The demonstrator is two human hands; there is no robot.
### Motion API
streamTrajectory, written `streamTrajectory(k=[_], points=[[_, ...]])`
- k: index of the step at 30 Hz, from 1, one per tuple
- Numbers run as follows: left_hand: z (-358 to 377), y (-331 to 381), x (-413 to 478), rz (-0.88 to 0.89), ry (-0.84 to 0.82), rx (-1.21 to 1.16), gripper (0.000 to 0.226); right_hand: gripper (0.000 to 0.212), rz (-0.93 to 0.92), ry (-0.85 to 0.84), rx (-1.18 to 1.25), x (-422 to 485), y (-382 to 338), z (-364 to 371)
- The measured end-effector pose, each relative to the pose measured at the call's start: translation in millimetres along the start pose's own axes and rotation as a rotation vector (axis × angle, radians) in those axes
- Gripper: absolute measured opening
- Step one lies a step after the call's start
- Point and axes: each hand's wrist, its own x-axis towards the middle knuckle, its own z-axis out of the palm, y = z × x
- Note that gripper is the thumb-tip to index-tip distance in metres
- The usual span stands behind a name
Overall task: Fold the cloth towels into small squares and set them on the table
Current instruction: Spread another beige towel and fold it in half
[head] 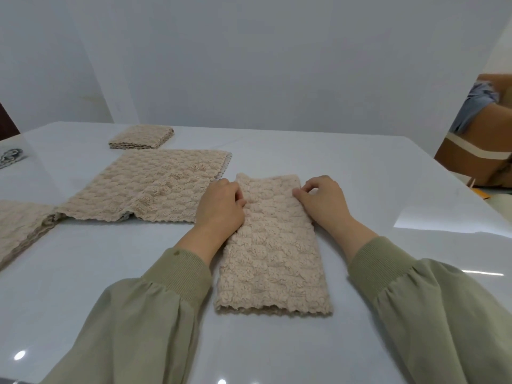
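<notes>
The long folded towel (273, 261) lies straight ahead of me on the table (374, 167), running from 6 toward 12 o'clock. My left hand (221, 206) and right hand (324, 200) each pinch its far end with curled fingers, one at each corner. To fold well, I should lift both corners evenly, bring them back toward 6 o'clock onto the near scalloped edge, then press the crease flat, matching the finished square (141, 140) at 11 o'clock.
</notes>
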Motion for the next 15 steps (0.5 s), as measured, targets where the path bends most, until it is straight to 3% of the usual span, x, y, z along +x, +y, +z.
streamTrajectory(k=[10,13,15], points=[[-9.8,-1.7,0.4,-0.104,0.026,-0.029,0.011,0.027,-0.064,0.032,0.144,5.6,-5.5,1.5],[-15.5,-3.8,0.9,0.021,0.049,0.288,0.009,0.028,-0.086,-0.067,-0.117,8.8,-2.1,5.8],[-14.7,-4.4,1.0,0.098,0.063,0.414,0.018,0.024,-0.114,-0.043,-0.226,9.6,-0.3,8.9]])
